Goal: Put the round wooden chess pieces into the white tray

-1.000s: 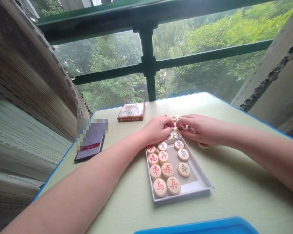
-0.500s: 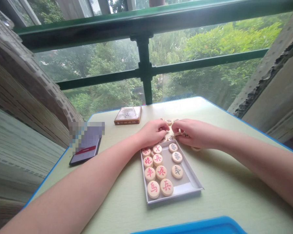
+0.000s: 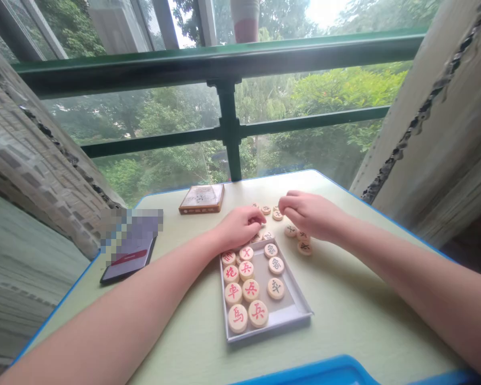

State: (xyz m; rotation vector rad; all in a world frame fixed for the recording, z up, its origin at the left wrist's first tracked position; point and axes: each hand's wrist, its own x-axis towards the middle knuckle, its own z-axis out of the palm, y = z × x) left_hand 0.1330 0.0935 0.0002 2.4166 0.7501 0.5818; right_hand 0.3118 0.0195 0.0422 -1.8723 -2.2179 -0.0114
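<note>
A shallow grey tray (image 3: 294,305) lies on the pale green table (image 3: 344,321) and holds several round wooden chess pieces (image 3: 246,291) with red and black characters. More loose pieces (image 3: 299,235) lie on the table beyond the tray's far end. My left hand (image 3: 240,227) is curled over the tray's far end, its fingertips pinched among the pieces there. My right hand (image 3: 310,214) hovers with its fingers bunched just above the loose pieces, a little off the table; what the fingers hold is hidden.
A dark phone (image 3: 128,256) lies at the left of the table. A flat brown box (image 3: 202,199) sits near the far edge. A blue tray rim (image 3: 316,371) shows at the bottom. A green window railing (image 3: 228,123) stands behind the table.
My right hand has lifted off the loose pieces, uncovering three beside the tray. The camera has tilted up and the tray sits lower left in view. My left hand stays at the tray's far end.
</note>
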